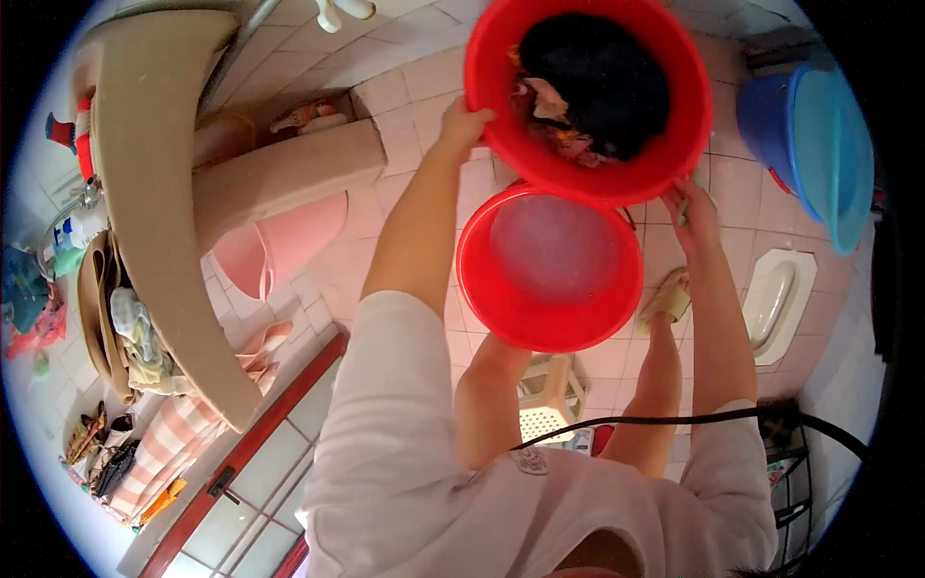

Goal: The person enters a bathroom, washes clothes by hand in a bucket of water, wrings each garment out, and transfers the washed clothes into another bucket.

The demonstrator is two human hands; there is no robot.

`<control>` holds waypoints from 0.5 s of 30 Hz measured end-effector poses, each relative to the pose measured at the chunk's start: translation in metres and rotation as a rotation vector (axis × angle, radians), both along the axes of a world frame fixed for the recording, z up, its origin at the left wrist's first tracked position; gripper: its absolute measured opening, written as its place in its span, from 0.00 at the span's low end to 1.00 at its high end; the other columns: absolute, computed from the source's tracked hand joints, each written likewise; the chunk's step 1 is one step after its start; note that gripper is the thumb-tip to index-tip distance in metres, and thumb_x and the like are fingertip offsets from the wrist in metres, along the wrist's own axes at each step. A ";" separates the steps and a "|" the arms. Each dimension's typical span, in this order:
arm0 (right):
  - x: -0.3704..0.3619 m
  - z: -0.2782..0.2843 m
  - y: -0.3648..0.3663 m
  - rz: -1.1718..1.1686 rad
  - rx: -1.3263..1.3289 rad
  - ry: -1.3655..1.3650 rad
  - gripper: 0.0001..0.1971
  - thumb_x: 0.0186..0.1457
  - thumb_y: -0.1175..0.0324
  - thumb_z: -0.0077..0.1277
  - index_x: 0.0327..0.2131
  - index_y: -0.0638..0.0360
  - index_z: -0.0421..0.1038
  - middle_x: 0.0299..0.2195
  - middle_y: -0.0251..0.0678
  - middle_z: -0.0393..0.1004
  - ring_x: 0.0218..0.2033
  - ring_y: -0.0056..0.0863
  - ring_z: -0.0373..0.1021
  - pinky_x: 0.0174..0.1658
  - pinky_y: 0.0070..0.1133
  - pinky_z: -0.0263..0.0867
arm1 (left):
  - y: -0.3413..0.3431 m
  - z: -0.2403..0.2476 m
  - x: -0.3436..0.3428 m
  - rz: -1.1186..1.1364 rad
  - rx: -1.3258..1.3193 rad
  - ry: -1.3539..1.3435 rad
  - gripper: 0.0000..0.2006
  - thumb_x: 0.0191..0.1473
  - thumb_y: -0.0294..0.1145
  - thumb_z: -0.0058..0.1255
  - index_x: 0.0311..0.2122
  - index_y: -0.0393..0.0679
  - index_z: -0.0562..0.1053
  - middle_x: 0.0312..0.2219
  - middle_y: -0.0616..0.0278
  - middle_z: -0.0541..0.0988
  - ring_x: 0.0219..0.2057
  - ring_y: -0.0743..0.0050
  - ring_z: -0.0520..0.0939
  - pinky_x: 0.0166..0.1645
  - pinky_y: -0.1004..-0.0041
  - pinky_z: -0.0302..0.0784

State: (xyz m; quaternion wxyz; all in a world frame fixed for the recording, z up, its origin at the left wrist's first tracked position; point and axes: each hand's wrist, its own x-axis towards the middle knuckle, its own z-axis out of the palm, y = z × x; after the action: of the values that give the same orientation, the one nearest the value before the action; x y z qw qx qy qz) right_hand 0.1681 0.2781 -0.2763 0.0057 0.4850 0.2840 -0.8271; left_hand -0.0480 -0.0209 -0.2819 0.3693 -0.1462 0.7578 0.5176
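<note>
Both my arms reach forward to a large red basin (686,116) holding dark and pinkish wet cloth (597,82). My left hand (466,125) grips its left rim, the thumb over the edge. At its lower right side my right hand (692,214) is closed on the rim, the fingers partly hidden under it. Closer to me, a second red basin (467,275) holds cloudy, soapy water (559,246). The cloth-filled basin overlaps the far edge of this one; whether they touch I cannot tell.
A squat toilet (777,306) lies in the pink tiled floor on the right, with blue tubs (833,154) beyond it. A small plastic stool (551,395) stands between my legs. At left are a beige counter (145,193) and a pink bucket (289,241). A black cable (655,420) crosses my front.
</note>
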 end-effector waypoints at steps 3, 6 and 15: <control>-0.026 -0.004 -0.016 0.118 0.028 0.045 0.14 0.50 0.77 0.41 0.42 0.71 0.59 0.39 0.42 0.68 0.40 0.31 0.66 0.45 0.23 0.65 | -0.030 0.012 -0.002 0.154 -0.075 -0.004 0.21 0.44 0.29 0.51 0.47 0.41 0.64 0.37 0.57 0.74 0.33 0.63 0.77 0.34 0.66 0.76; -0.045 0.011 -0.034 0.115 0.015 0.027 0.16 0.50 0.76 0.42 0.43 0.70 0.57 0.37 0.44 0.68 0.38 0.32 0.67 0.44 0.24 0.66 | -0.072 0.009 -0.008 0.227 -0.171 0.130 0.19 0.43 0.26 0.50 0.43 0.36 0.66 0.33 0.54 0.75 0.28 0.67 0.78 0.28 0.71 0.75; 0.039 -0.045 -0.002 0.382 0.388 -0.326 0.16 0.46 0.63 0.53 0.37 0.58 0.61 0.20 0.30 0.64 0.17 0.16 0.60 0.18 0.15 0.56 | -0.114 0.025 -0.002 0.282 -0.492 0.361 0.23 0.51 0.43 0.48 0.48 0.38 0.63 0.41 0.53 0.71 0.40 0.67 0.72 0.44 0.71 0.68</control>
State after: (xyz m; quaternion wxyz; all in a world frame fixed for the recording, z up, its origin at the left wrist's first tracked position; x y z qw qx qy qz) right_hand 0.2075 0.2759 -0.3209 0.1139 0.5408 0.5178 -0.6530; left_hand -0.0498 -0.1350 -0.2564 0.1075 -0.2401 0.8856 0.3828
